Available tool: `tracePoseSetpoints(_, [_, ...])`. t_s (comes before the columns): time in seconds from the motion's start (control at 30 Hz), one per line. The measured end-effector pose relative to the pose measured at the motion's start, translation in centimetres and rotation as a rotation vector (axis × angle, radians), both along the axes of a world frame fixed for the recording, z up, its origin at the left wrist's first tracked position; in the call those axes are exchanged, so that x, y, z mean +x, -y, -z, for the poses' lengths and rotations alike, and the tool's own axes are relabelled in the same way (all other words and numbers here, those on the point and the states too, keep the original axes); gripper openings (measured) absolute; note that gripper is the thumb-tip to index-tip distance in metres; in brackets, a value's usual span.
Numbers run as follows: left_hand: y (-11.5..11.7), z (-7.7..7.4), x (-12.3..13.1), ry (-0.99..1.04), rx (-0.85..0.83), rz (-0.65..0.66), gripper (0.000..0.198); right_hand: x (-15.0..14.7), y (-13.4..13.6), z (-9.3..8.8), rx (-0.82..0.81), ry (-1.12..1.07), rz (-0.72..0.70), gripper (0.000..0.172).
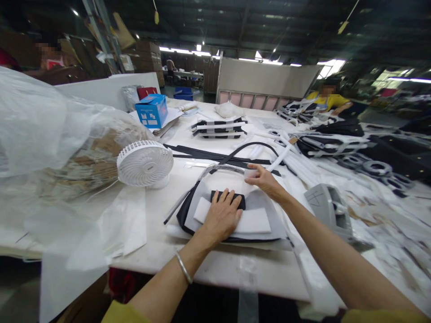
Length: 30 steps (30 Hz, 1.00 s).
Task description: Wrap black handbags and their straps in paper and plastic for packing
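A black bag (183, 213) lies flat in front of me, with thin white wrapping sheet (193, 220) over it and a wrapped handle (232, 168) curving away at its top. White foam pads (254, 220) rest on the sheet. My left hand (222, 215) is laid flat with fingers spread, pressing on a small black rectangular piece (240, 202) and the foam. Beside the handle, my right hand (262, 179) pinches a small white piece (250, 172) between thumb and fingers; its material is unclear.
A white fan (145, 163) and blue box (151, 111) stand left, near a large plastic bag (43, 121). Black strips (208, 154) lie beyond the work. A grey tape dispenser (328, 211) sits right. Wrapped bags (332, 146) and a co-worker (328, 96) are farther right.
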State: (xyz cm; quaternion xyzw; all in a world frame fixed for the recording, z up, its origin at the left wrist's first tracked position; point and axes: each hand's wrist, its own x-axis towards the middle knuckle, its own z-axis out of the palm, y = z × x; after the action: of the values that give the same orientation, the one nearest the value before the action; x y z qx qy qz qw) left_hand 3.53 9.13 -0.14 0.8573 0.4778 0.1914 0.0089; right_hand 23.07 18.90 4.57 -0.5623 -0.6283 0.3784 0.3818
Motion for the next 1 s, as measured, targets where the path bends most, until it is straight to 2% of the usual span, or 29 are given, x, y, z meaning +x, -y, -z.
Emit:
tracePoseSetpoints(0.03, [0.0, -0.1, 0.0, -0.002, -0.002, 0.000, 0.044, 0.1, 0.4, -0.3, 0.005, -0.013, -0.019, 0.063])
tracePoseSetpoints(0.17, [0.1, -0.2, 0.0, -0.009, 0.000, -0.002, 0.044, 0.4, 2.7, -1.3, 0.006, 0.048, -0.154, 0.031])
tracePoseSetpoints(0.27, [0.1, -0.3, 0.0, -0.013, 0.005, 0.001, 0.044, 0.2, 5.0, -1.9, 0.034, 0.201, -0.212, 0.022])
tracePoseSetpoints(0.37, [0.0, -0.3, 0.0, -0.011, 0.005, 0.005, 0.042, -0.2, 7.4, -2.6, 0.166, 0.389, -0.259, 0.014])
tracePoseSetpoints(0.5, [0.0, -0.3, 0.0, -0.012, 0.015, 0.003, 0.041, -1.0, 10.2, -2.9, 0.356, 0.608, -0.283, 0.017])
tracePoseSetpoints(0.63, [0.0, -0.1, 0.0, -0.015, 0.030, 0.004, 0.041, -1.3, 12.6, -1.4, 0.547, 0.791, -0.274, 0.018])
tracePoseSetpoints(0.7, [0.1, -0.1, 0.0, -0.012, 0.031, 0.004, 0.041, -1.2, 13.6, -0.3, 0.655, 0.815, -0.269, 0.019])
tracePoseSetpoints(0.8, [0.3, -0.6, -0.2, -0.003, 0.043, 0.018, 0.045, -1.1, 14.8, 1.0, 0.764, 0.741, -0.237, 0.022])
tracePoseSetpoints(0.87, [0.6, -1.0, -0.4, 0.005, 0.068, 0.083, 0.045, -1.1, 15.3, 1.4, 0.798, 0.694, -0.226, 0.024])
tracePoseSetpoints(1.0, [0.7, -1.2, -0.8, 0.061, 0.078, 0.338, 0.035, -1.3, 15.7, 1.3, 0.810, 0.659, -0.235, 0.022])
